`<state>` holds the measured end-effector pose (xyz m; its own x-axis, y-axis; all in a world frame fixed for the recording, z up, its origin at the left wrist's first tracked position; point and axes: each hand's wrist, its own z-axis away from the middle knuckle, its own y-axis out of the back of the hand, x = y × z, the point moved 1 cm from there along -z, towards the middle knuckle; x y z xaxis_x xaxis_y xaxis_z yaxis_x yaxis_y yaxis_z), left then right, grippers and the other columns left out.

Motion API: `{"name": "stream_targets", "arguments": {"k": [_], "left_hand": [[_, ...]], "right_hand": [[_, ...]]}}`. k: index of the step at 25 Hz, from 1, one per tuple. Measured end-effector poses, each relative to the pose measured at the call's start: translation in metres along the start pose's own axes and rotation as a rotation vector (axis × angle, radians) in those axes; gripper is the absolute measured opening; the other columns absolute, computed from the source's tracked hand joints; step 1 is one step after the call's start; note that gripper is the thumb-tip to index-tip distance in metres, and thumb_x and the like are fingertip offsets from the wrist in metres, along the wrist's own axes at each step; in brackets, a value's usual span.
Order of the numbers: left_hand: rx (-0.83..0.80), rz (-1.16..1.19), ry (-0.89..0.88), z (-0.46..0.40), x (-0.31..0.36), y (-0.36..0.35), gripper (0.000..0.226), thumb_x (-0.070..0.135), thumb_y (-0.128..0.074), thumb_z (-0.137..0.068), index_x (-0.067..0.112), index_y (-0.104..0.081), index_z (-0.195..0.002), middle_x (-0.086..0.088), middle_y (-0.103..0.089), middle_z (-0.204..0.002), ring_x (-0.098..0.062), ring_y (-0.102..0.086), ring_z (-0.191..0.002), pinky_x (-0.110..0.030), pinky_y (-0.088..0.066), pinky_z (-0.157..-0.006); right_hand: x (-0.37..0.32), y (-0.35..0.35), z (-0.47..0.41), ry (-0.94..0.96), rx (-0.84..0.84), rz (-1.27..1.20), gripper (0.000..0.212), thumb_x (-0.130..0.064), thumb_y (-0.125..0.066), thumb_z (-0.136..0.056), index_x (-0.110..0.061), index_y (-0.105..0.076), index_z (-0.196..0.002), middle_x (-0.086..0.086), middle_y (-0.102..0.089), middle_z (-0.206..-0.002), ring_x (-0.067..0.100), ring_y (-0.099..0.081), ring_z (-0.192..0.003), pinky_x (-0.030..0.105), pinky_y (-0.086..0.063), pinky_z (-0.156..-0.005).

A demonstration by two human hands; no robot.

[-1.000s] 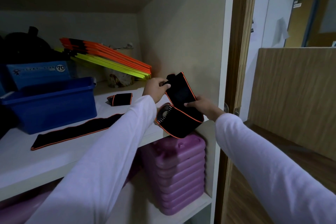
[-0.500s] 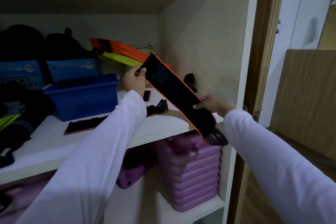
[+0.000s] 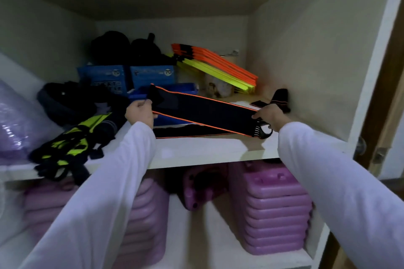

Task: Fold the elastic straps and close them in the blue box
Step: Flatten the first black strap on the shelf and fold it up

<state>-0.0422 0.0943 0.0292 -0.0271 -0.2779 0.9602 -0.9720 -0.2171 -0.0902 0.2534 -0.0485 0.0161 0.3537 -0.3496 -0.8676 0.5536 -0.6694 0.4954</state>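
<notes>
Head view is showing a black elastic strap with orange edging [image 3: 203, 113] stretched out between the two hands, hanging in the air just above the shelf [image 3: 196, 150]. Its long axis is running left to right across the shelf front, sloping a little downward toward the right, with the flat face tilted toward the camera. The left hand [image 3: 140, 113] is pinching the plain left end, fingers [image 3: 143, 102] curled round the fabric; the right hand [image 3: 267, 116] is gripping the right end, where the stitched, ribbed section and a loop are poking out below the hand.

The blue box [image 3: 168, 94] is sitting at the back of the shelf, directly behind the strap's left half, so the left hand is lying much nearer to it than the right, which is well apart from it by the cupboard's side wall. Since both ends are being held and the strap is lying lengthwise between them, the fold probably calls for bringing the right end over to the left end, halving the length along that axis, before lowering it behind into the box.

A second strap [image 3: 188, 132] is lying flat on the shelf beneath the held one, parallel to it, not yet folded. A small dark piece [image 3: 281, 99] is resting against the side wall beyond the right hand; what it is cannot be made out.
</notes>
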Motion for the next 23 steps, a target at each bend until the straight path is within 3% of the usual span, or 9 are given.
{"name": "stream_targets", "arguments": {"k": [2,3,5,9,12,17,20,23], "left_hand": [[0.003,-0.19,0.012,0.001,-0.014,0.02,0.021,0.018,-0.058,-0.087,0.002,-0.07,-0.094,-0.017,-0.064,-0.089,-0.015,-0.069,-0.066,-0.025,-0.056,-0.071],[-0.021,-0.305,0.041,0.002,-0.021,0.029,0.029,0.021,-0.057,-0.088,-0.003,-0.07,-0.1,-0.022,-0.067,-0.1,-0.025,-0.068,-0.09,-0.029,-0.051,-0.085],[-0.111,-0.477,0.141,0.003,-0.036,0.043,0.043,0.028,-0.054,-0.09,-0.007,-0.065,-0.112,-0.024,-0.064,-0.119,-0.035,-0.06,-0.113,-0.033,-0.046,-0.094],[-0.187,-0.652,0.281,0.002,-0.058,0.062,0.049,0.037,-0.058,-0.08,-0.002,-0.065,-0.109,-0.021,-0.068,-0.114,-0.036,-0.063,-0.106,-0.037,-0.047,-0.095],[-0.196,-0.745,0.286,0.005,-0.061,0.067,0.047,0.036,-0.06,-0.077,0.001,-0.063,-0.107,-0.019,-0.068,-0.112,-0.035,-0.062,-0.107,-0.039,-0.046,-0.1],[-0.208,-0.959,0.249,0.013,-0.055,0.066,0.05,0.041,-0.056,-0.083,0.007,-0.057,-0.12,-0.014,-0.06,-0.125,-0.031,-0.049,-0.122,-0.036,-0.033,-0.103],[-0.182,-1.111,0.157,0.017,-0.053,0.063,0.051,0.041,-0.054,-0.086,0.01,-0.053,-0.127,-0.013,-0.052,-0.134,-0.031,-0.043,-0.128,-0.036,-0.03,-0.105],[-0.17,-1.161,-0.049,0.022,-0.053,0.054,0.036,0.03,-0.05,-0.091,0.019,-0.058,-0.124,-0.012,-0.047,-0.135,-0.032,-0.039,-0.129,-0.039,-0.029,-0.105]], "right_hand": [[-0.006,-0.012,0.001,-0.024,0.014,0.02,0.031,-0.007,-0.069,-0.081,0.004,-0.061,-0.108,0.017,-0.065,-0.105,0.029,-0.063,-0.089,0.035,-0.05,-0.075],[-0.007,-0.018,0.002,-0.017,0.025,0.064,0.036,-0.008,-0.07,-0.08,0.004,-0.06,-0.113,0.019,-0.065,-0.111,0.031,-0.063,-0.099,0.035,-0.049,-0.077],[-0.01,-0.029,0.008,0.0,0.036,0.164,0.036,-0.008,-0.07,-0.08,0.005,-0.061,-0.112,0.021,-0.064,-0.116,0.033,-0.061,-0.108,0.03,-0.043,-0.072],[-0.005,-0.049,0.019,0.061,0.056,0.354,0.026,-0.004,-0.062,-0.082,0.003,-0.061,-0.107,0.02,-0.062,-0.115,0.035,-0.06,-0.106,0.031,-0.042,-0.072],[-0.005,-0.057,0.023,0.091,0.089,0.474,0.025,-0.006,-0.057,-0.085,-0.001,-0.061,-0.109,0.018,-0.061,-0.117,0.035,-0.058,-0.108,0.035,-0.046,-0.085],[0.004,-0.063,0.028,0.208,0.168,0.81,0.029,-0.009,-0.048,-0.089,-0.008,-0.059,-0.116,0.013,-0.059,-0.12,0.032,-0.051,-0.116,0.041,-0.032,-0.102],[0.013,-0.063,0.027,0.318,0.19,0.986,0.033,-0.016,-0.048,-0.091,-0.012,-0.054,-0.123,0.013,-0.051,-0.128,0.031,-0.042,-0.125,0.05,-0.025,-0.108],[0.013,-0.06,0.028,0.436,0.138,0.969,0.033,-0.019,-0.045,-0.094,-0.017,-0.056,-0.124,0.012,-0.049,-0.131,0.03,-0.039,-0.128,0.055,-0.017,-0.113]]}}
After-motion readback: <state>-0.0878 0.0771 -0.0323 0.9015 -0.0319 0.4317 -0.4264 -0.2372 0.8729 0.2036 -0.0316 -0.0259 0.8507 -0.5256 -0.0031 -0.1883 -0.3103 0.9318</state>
